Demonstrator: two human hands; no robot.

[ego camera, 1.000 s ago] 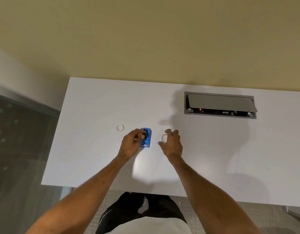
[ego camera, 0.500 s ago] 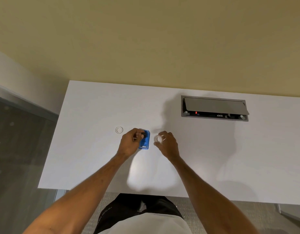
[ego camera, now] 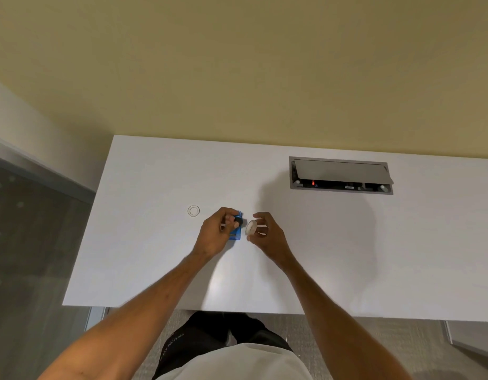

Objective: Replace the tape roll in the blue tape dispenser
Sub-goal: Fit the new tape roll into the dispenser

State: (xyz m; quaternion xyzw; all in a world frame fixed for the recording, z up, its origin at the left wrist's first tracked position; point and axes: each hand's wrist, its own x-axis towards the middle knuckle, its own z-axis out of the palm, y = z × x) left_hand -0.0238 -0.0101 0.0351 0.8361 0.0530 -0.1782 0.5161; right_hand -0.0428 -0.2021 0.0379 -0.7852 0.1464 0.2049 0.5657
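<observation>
A white surface [ego camera: 155, 256] stands against a yellow wall [ego camera: 237, 64], grey carpet [ego camera: 31, 242] at its left. A recessed grey cable box [ego camera: 340, 175] has its lid tilted open. The left hand [ego camera: 215, 234] pinches the blue tape dispenser [ego camera: 235, 233] on the surface; the right hand [ego camera: 267, 233] pinches a white tape roll [ego camera: 251, 227] just beside it. Another roll [ego camera: 193, 211] lies apart, left

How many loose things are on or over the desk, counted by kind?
Tape rolls: 2, one on the desk, one in the right hand.
Dispensers: 1, blue, under the left hand.
Total: 3.
</observation>
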